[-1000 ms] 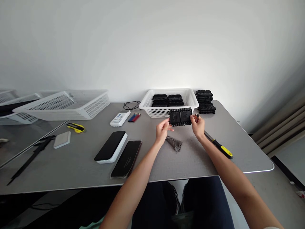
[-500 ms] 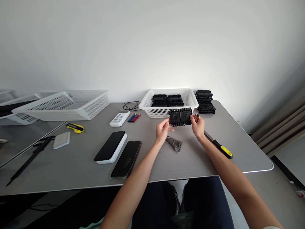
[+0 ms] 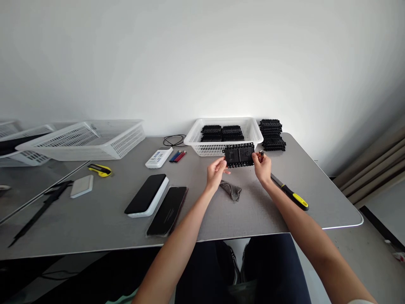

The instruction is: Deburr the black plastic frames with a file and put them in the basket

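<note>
Between my hands is a black plastic plate [image 3: 239,155] with toothed long edges, held up above the desk in front of the white basket. My left hand [image 3: 215,172] pinches its left end between thumb and fingers. At the right end my right hand [image 3: 262,167] grips it, thumb on the near face. A small orange-brown object [image 3: 260,156] also shows at the right fingers; its kind is unclear. Below the plate a crumpled grey cloth [image 3: 232,191] lies on the desk. To the right of it rests a hand tool with a black and yellow handle [image 3: 295,198], its blade partly hidden by my right arm.
The white basket [image 3: 211,148] contains stacked black plates [image 3: 232,131]; another stack [image 3: 272,137] stands to its right. Leftward lie two lighters [image 3: 177,156], a white box [image 3: 159,158], a phone [image 3: 167,211], a black-topped white device [image 3: 148,194], a yellow cutter [image 3: 100,170] and a caliper [image 3: 42,211].
My left thumb has shifted slightly up onto the plate's left end. The plate and my right hand stay almost in the same place.
</note>
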`<state>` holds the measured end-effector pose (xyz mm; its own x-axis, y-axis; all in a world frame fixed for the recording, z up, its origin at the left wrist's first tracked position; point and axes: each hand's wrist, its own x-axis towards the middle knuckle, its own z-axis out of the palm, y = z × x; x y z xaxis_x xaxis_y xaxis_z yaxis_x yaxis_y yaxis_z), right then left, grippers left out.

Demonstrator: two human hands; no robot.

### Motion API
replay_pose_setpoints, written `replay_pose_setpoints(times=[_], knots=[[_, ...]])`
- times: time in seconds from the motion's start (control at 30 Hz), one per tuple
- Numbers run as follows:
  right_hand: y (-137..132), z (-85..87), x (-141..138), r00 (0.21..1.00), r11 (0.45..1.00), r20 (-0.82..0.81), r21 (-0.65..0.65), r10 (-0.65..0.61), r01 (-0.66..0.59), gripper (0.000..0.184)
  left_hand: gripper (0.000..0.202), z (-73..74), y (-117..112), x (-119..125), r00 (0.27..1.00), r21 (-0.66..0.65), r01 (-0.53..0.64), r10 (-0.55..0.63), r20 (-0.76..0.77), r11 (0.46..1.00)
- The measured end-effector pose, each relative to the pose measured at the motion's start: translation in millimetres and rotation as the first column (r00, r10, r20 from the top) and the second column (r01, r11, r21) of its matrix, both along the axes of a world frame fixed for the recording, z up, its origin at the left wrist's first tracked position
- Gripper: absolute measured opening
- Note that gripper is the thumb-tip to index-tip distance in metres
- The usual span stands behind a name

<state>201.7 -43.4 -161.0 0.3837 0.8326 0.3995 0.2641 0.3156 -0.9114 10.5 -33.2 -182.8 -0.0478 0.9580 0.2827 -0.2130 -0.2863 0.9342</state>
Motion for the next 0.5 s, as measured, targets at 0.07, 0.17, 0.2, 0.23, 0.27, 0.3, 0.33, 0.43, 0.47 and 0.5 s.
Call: replay_pose_setpoints(times=[0.07, 0.17, 0.2, 0.23, 0.27, 0.3, 0.33, 0.43, 0.47, 0.5], knots=[[0.0, -0.2, -0.5, 1.0, 1.0, 0.012, -0.006, 0.0, 0.0, 0.038, 0.062, 0.2, 0.0, 0.6, 1.0, -0.022, 0.008, -0.008, -0.003, 1.0], [-1.8, 1.4, -1.9, 1.0, 1.0, 0.026, -0.013, 0.007, -0.006, 0.035, 0.065, -0.4, 0.7, 0.5, 1.0, -0.049, 0.008, -0.008, -0.001, 0.999], [-3.0, 2.6, -2.5, 1.0, 1.0, 0.03, -0.013, 0.006, -0.006, 0.033, 0.065, -0.6, 1.0, 0.3, 1.0, -0.053, 0.005, -0.005, 0.002, 0.999], [-4.4, 4.1, -3.1, 0.999, 1.0, 0.034, -0.006, -0.001, 0.001, 0.032, 0.065, -0.8, 1.3, 0.0, 1.0, -0.055, 0.001, -0.001, 0.007, 0.998], [-6.1, 5.9, -3.7, 0.999, 1.0, 0.04, 0.008, -0.014, 0.013, 0.03, 0.065, -0.9, 1.6, -0.3, 1.0, -0.055, -0.003, 0.004, 0.011, 0.999], [-8.0, 7.9, -4.3, 0.998, 0.999, 0.049, 0.027, -0.031, 0.03, 0.028, 0.065, -0.9, 1.9, -0.6, 1.0, -0.054, -0.009, 0.01, 0.015, 0.999], [-10.0, 10.0, -4.8, 0.997, 0.998, 0.06, 0.048, -0.048, 0.045, 0.026, 0.064, -1.0, 2.3, -0.9, 1.0, -0.053, -0.014, 0.015, 0.019, 0.998], [-15.4, 16.3, -7.1, 0.998, 0.998, 0.062, 0.052, -0.028, 0.025, 0.025, 0.062, -1.4, 3.7, -1.8, 0.999, -0.049, -0.029, 0.031, 0.027, 0.998], [-16.8, 18.2, -8.2, 0.999, 0.999, 0.039, 0.011, 0.033, -0.033, 0.025, 0.062, -1.6, 4.2, -2.1, 0.999, -0.048, -0.034, 0.036, 0.03, 0.998], [-17.9, 19.8, -9.6, 0.994, 0.993, 0.008, -0.045, 0.112, -0.111, 0.026, 0.062, -1.9, 4.8, -2.4, 0.999, -0.047, -0.039, 0.04, 0.032, 0.998]])
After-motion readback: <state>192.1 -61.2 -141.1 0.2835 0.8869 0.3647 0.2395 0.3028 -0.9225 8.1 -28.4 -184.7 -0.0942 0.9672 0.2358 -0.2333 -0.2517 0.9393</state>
